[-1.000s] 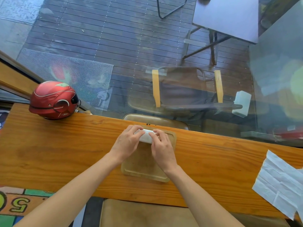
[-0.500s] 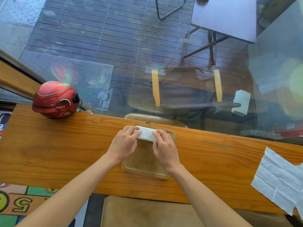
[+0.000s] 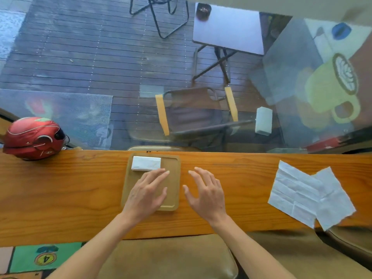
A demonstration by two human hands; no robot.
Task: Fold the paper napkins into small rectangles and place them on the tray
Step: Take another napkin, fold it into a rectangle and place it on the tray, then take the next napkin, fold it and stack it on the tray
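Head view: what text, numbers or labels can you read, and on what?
"4", seen upside down, in a yellow circle on the green floor mat panel.
Red helmet: markings too small to read.
Folded white napkin, wooden tray, unfolded white napkins: no text.

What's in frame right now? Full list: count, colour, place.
folded napkin: 1, white, far-left corner of the tray
tray: 1, light brown wood, centre of the counter
unfolded napkins: 2, white, creased, overlapping at the counter's right end
counter: 1, orange-brown wood, runs along the window
helmet: 1, red, far-left of the counter
stool seat: 1, tan, under the counter's near edge
outdoor table: 1, pale, beyond the glass
left hand: 1, open, over the tray, holding nothing
right hand: 1, open, fingers spread, just right of the tray
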